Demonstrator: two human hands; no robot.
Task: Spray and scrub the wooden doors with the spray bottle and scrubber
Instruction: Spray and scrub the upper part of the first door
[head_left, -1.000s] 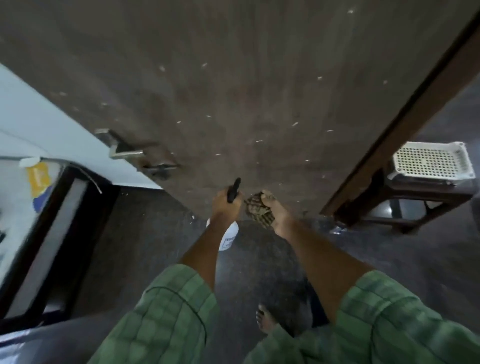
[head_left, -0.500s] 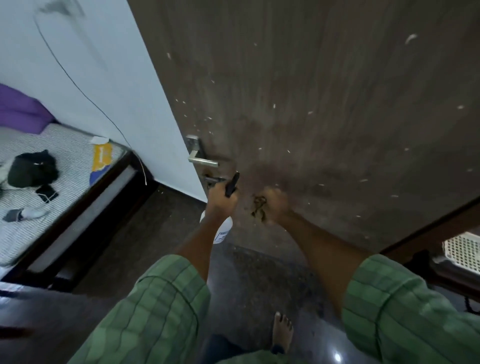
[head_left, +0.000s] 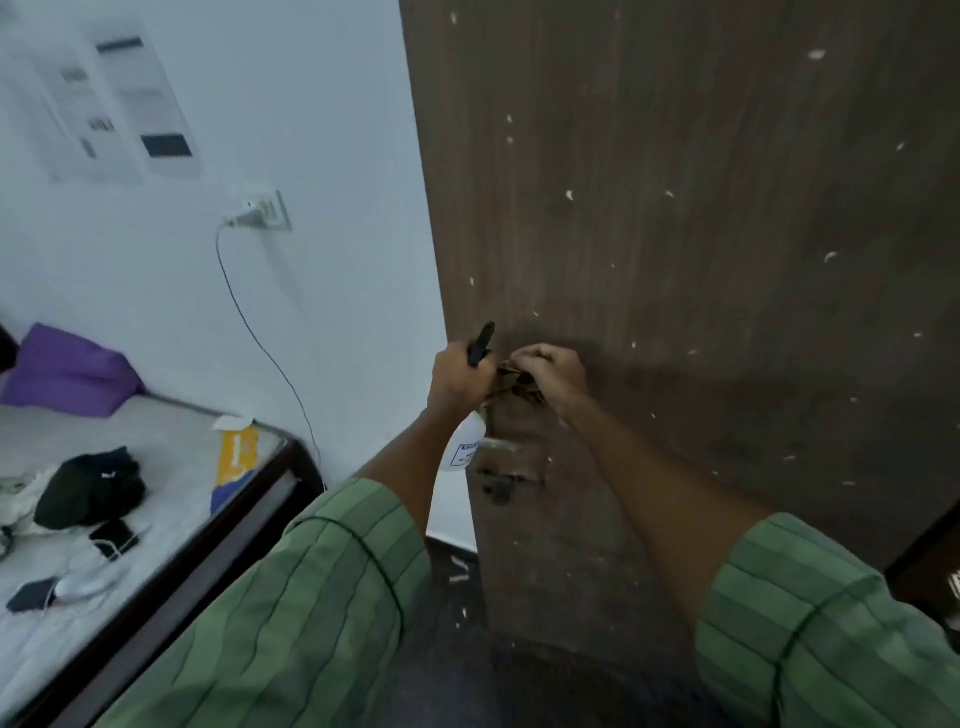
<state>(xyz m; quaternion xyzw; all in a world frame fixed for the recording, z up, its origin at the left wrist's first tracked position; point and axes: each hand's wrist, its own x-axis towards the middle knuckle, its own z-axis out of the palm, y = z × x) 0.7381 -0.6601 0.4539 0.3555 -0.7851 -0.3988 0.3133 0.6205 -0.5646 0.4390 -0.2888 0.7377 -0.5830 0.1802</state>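
A dark brown wooden door (head_left: 701, 234) fills the right of the view, speckled with white flecks and darker wet patches. My left hand (head_left: 457, 382) grips the neck of a white spray bottle (head_left: 465, 444), whose black nozzle sticks up above my fist. My right hand (head_left: 553, 374) clutches a brownish scrubber (head_left: 514, 387) and holds it against the door near its left edge, just above the metal door handle (head_left: 506, 462). Both hands are close together, almost touching.
A white wall (head_left: 322, 208) stands left of the door, with a socket (head_left: 262, 213) and a black cable hanging down. A bed (head_left: 156, 493) with dark clothes, a phone and a purple pillow (head_left: 67, 369) lies at lower left.
The view has risen and swung left, so the wall and bed now show. Both hands have moved up the door from its lower part to above the handle, still holding bottle and scrubber.
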